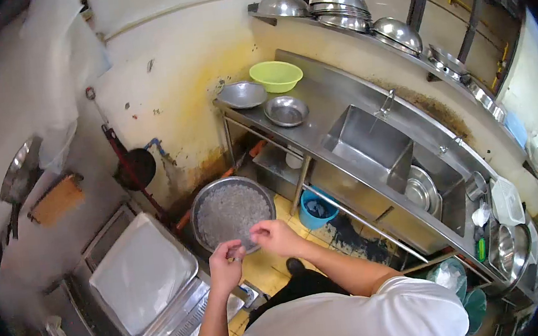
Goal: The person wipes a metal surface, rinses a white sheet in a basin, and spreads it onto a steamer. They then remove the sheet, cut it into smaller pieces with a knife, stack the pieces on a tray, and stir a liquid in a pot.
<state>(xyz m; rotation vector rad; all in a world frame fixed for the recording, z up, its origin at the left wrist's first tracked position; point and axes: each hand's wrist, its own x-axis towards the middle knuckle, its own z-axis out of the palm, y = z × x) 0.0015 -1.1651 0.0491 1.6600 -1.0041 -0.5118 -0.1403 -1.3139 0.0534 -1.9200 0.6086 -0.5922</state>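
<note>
A wide metal basin (202, 203) filled with small grey-white pieces sits low in front of me, over the yellow tiled floor. My left hand (225, 267) is closed at the basin's near rim, its fingers curled around the edge. My right hand (278, 237) is just to the right, its fingertips pinched together at the same near rim. Both forearms reach in from below, beside my white shirt. Whether a small item is pinched between the fingers cannot be told.
A steel box with a flat lid (140, 274) stands at the left. A steel counter (317, 134) holds a sink (370, 139), a green bowl (276, 75) and two metal bowls. A blue bucket (316, 210) stands underneath. Steel bowls line the shelf (337, 2); pans hang on the wall (134, 169).
</note>
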